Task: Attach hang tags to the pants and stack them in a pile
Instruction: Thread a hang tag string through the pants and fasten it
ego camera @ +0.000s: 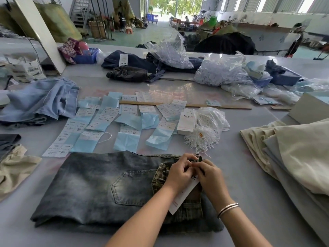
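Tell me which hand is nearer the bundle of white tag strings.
Right. The right hand works directly below the white tag strings; the left hand sits beside it, farther left.

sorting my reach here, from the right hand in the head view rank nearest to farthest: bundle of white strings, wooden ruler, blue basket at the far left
Measured from the right hand:
1. Bundle of white strings, just beyond the hand, slightly left.
2. Wooden ruler, further up the table, past the labels.
3. Blue basket, far left, by the white post.

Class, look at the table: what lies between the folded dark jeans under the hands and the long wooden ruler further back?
In the head view, rows of size labels and blue paper sheets lie between the jeans and the ruler.
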`<act>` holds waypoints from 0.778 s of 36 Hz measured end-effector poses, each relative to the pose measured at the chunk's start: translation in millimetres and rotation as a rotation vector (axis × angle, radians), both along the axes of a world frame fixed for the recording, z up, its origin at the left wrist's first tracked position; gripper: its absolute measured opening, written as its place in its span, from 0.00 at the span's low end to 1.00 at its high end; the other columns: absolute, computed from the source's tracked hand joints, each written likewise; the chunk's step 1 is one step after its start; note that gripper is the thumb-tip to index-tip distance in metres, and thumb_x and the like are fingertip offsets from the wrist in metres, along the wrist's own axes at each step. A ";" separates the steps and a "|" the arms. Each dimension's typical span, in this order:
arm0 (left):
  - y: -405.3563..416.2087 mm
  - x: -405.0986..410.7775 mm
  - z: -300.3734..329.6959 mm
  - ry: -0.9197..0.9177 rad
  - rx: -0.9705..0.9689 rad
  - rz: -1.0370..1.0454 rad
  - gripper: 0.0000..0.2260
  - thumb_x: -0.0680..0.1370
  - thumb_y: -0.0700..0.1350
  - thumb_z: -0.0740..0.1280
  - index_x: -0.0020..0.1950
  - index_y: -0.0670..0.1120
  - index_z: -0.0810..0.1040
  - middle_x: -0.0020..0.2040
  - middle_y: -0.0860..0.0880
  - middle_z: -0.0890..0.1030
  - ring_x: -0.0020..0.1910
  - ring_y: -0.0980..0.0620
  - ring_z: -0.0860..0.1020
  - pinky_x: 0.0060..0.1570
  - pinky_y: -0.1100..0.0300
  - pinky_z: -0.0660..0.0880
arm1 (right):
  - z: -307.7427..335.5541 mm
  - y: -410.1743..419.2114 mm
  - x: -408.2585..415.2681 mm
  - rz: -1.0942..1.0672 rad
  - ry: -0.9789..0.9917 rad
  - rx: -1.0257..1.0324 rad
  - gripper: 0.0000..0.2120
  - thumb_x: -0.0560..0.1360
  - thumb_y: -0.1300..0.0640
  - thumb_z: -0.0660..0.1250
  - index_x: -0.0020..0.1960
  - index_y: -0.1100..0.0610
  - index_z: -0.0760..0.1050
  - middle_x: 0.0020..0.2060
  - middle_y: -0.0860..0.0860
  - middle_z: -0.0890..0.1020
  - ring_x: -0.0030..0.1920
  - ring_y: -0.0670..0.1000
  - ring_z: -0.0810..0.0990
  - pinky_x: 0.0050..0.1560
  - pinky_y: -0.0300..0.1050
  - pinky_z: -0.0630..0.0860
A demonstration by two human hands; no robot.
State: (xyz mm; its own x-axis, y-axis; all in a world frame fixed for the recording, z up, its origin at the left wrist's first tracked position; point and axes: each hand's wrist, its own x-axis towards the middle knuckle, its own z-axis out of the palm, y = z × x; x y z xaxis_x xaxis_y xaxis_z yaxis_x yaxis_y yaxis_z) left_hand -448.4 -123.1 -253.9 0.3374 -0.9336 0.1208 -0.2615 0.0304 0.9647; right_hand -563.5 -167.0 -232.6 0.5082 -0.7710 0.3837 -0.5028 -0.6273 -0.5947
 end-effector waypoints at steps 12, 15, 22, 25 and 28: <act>28.8 34.8 33.1 -0.274 -0.034 0.018 0.14 0.78 0.36 0.63 0.62 0.48 0.74 0.49 0.55 0.81 0.53 0.53 0.79 0.56 0.60 0.74 | 1.2 -5.5 -6.1 -0.289 -0.501 0.484 0.10 0.73 0.70 0.66 0.45 0.58 0.83 0.40 0.56 0.85 0.40 0.56 0.81 0.46 0.52 0.79; 40.0 49.0 32.1 -0.211 0.019 0.023 0.12 0.77 0.34 0.64 0.58 0.47 0.77 0.47 0.54 0.79 0.44 0.62 0.78 0.47 0.71 0.73 | 5.1 2.6 6.8 -0.258 -0.489 0.454 0.11 0.75 0.68 0.66 0.46 0.55 0.81 0.38 0.52 0.83 0.37 0.52 0.78 0.38 0.40 0.75; 56.8 60.3 11.5 -0.269 0.027 0.036 0.13 0.75 0.36 0.70 0.57 0.47 0.76 0.58 0.50 0.74 0.43 0.54 0.80 0.42 0.75 0.72 | -1.8 38.0 31.9 -0.103 0.057 0.174 0.11 0.76 0.50 0.66 0.58 0.47 0.79 0.55 0.45 0.79 0.56 0.52 0.71 0.57 0.46 0.65; 63.7 65.8 6.1 -0.269 0.017 0.091 0.12 0.75 0.37 0.69 0.53 0.52 0.75 0.56 0.52 0.72 0.42 0.57 0.80 0.42 0.74 0.73 | -3.2 40.4 28.8 -0.166 0.333 0.183 0.15 0.78 0.41 0.60 0.61 0.42 0.77 0.62 0.43 0.74 0.62 0.53 0.68 0.61 0.47 0.62; 69.7 81.3 8.2 -0.256 -0.008 0.221 0.11 0.76 0.36 0.66 0.52 0.53 0.74 0.54 0.51 0.73 0.41 0.60 0.77 0.45 0.70 0.74 | 0.7 35.5 30.4 -0.211 0.189 0.366 0.18 0.79 0.40 0.56 0.58 0.46 0.80 0.62 0.48 0.77 0.63 0.57 0.70 0.64 0.53 0.62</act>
State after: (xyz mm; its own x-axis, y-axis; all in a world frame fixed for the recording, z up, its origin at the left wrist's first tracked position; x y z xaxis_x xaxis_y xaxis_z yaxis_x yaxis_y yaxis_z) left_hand -367.1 -53.4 -245.7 0.4890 -0.8401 0.2348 -0.4963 -0.0466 0.8669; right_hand -533.1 -131.5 -231.9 0.3608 -0.9325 -0.0174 -0.7176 -0.2656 -0.6438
